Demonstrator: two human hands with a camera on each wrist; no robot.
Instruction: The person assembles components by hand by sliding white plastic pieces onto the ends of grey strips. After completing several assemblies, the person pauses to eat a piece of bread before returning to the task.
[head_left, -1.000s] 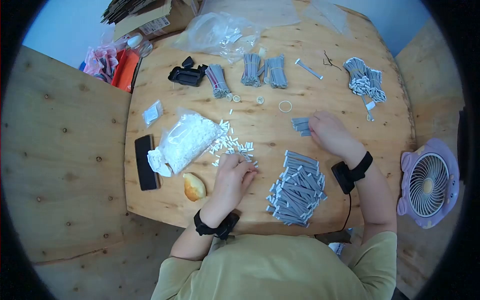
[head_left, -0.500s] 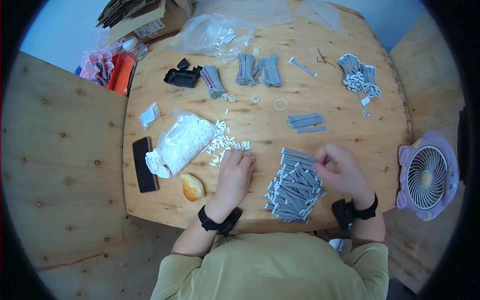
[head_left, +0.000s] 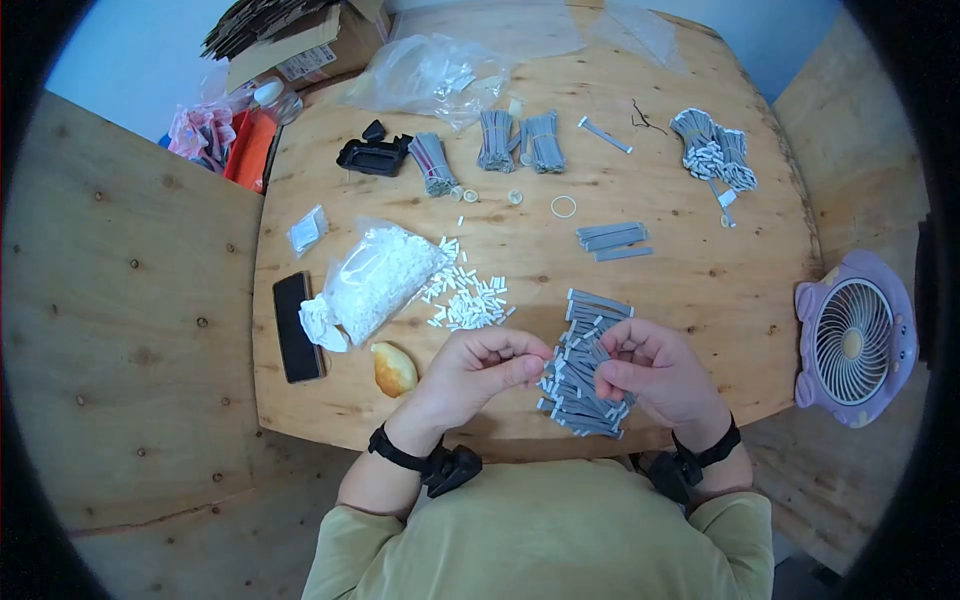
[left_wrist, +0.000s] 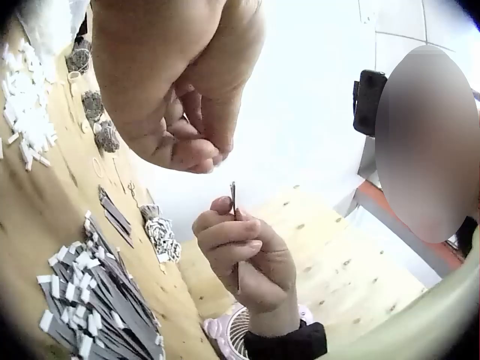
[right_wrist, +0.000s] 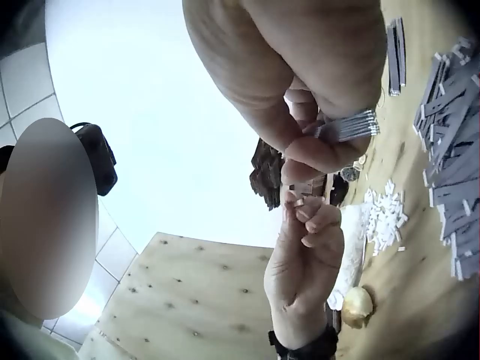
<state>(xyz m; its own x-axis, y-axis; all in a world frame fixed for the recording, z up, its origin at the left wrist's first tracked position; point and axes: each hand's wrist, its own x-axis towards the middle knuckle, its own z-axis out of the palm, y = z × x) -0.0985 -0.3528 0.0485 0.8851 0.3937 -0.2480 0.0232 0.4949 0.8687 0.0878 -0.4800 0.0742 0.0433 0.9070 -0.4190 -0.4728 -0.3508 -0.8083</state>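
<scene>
My right hand (head_left: 655, 370) pinches a grey flat ribbon cable (right_wrist: 349, 126), whose striped end shows bare wire tips in the right wrist view. In the left wrist view that cable is a thin upright line above the right fingers. My left hand (head_left: 470, 375) pinches a small white connector (right_wrist: 300, 201) between thumb and finger, mostly covered by the fingertips. Both hands face each other, a short gap apart, over the pile of grey cables with white ends (head_left: 585, 405). Loose white connectors (head_left: 472, 305) lie beyond the left hand.
A clear bag of white connectors (head_left: 385, 280), a bread roll (head_left: 394, 370) and a phone (head_left: 298, 328) lie at left. Plain ribbon cables (head_left: 612, 238) lie beyond the pile. Bundled cables (head_left: 543, 142) stand farther back. A purple fan (head_left: 855, 340) is at right.
My right hand has come back from the plain cables with one ribbon cable in its fingers. The left hand has left the loose connectors and moved right, towards the right hand.
</scene>
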